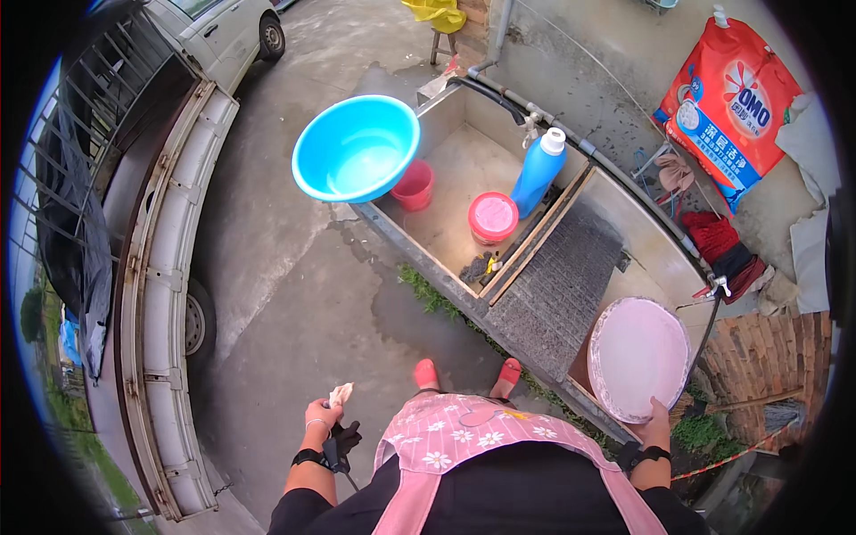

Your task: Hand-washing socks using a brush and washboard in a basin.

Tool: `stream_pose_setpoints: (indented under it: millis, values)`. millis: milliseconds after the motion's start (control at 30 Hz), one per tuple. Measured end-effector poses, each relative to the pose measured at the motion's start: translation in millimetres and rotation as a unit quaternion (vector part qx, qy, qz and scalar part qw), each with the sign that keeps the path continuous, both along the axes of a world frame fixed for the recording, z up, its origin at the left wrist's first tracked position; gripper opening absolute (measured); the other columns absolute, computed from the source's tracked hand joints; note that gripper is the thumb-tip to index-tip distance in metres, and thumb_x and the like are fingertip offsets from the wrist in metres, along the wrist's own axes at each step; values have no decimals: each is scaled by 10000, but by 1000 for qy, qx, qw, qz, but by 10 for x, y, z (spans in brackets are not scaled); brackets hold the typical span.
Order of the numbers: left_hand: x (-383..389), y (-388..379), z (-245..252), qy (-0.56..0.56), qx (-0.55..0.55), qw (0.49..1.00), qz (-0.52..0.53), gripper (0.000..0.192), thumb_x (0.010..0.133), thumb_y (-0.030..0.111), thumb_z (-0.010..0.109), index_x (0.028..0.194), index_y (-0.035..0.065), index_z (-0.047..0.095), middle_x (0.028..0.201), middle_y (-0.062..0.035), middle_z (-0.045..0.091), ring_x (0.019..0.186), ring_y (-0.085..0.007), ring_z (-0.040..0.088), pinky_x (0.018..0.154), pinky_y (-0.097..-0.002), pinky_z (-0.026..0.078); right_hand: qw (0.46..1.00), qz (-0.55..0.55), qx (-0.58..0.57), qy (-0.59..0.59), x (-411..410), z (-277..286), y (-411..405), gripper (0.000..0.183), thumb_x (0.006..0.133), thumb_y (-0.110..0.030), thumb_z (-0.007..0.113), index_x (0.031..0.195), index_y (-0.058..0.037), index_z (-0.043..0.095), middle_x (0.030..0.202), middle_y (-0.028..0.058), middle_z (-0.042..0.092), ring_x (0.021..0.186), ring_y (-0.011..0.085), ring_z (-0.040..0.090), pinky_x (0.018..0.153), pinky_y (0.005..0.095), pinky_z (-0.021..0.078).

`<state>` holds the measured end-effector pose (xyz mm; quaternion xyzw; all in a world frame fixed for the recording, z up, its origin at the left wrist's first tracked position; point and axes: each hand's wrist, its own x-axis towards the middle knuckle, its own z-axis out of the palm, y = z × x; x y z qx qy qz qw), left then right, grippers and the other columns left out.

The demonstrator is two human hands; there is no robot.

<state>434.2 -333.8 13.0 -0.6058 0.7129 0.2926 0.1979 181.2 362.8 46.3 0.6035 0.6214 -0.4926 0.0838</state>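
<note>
My left hand (322,416) is raised over the concrete ground and pinches a small crumpled pale cloth or tissue (341,394). A black device or folded glove (343,440) sits by that wrist. On the right, my right hand (655,422) grips the near rim of a pale pink round basin (638,358), whose edge looks worn and whitish. The basin is over the right compartment of an outdoor wash sink (632,307). Beside it slopes a ribbed dark stone washboard (558,267).
The sink's left compartment holds a blue bottle (536,175), a pink-lidded tub (493,217), a red bucket (413,186) and a scrubber (476,267). A blue basin (356,148) rests on its far-left corner. A truck (167,321) stands left. An OMO bag (735,107) hangs on the wall.
</note>
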Motion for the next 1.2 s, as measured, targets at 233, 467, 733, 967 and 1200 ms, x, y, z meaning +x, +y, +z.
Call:
stream_pose_setpoints:
  millis: [233, 467, 733, 967, 1200]
  values:
    - [-134, -136, 84, 54, -19, 998, 10, 398, 547, 210, 681, 903, 35, 653, 810, -108, 658, 749, -211, 635, 722, -305, 488, 768, 488, 122, 397, -1883, 137, -2297, 275, 828, -124, 552, 1084, -23, 546, 1112, 103, 535, 992, 207, 545, 868, 301, 420]
    - [245, 165, 399, 85, -49, 994, 53, 386, 532, 197, 692, 857, -5, 648, 683, -89, 642, 611, -160, 617, 623, -283, 497, 772, 601, 128, 163, -3375, -932, -4344, 587, 710, -289, 658, 1185, -6, 461, 1171, 212, 492, 1060, 333, 507, 900, 362, 411]
    - [1580, 426, 152, -4, -65, 989, 136, 399, 527, 229, 714, 842, -7, 651, 722, -110, 648, 658, -182, 630, 656, -298, 500, 826, 560, 0, 64, -3390, -1403, -5052, 714, 687, -262, 670, 1231, 65, 343, 1277, 260, 351, 1187, 359, 373, 970, 367, 355]
    - [1380, 499, 469, -100, 2, 993, 62, 373, 660, 336, 657, 808, -6, 642, 708, -154, 641, 688, -227, 626, 615, -350, 476, 939, 271, 49, 203, -3746, -925, -4725, 684, 696, -278, 707, 1220, 33, 397, 1274, 224, 406, 1140, 299, 443, 928, 360, 368]
    - [1407, 316, 263, -63, -50, 995, 50, 405, 605, 303, 680, 865, -5, 641, 724, -136, 646, 691, -219, 634, 651, -337, 488, 919, 287, -164, 214, -3471, -821, -4696, 685, 702, -351, 713, 1188, 34, 421, 1137, 162, 519, 1017, 251, 515, 868, 333, 397]
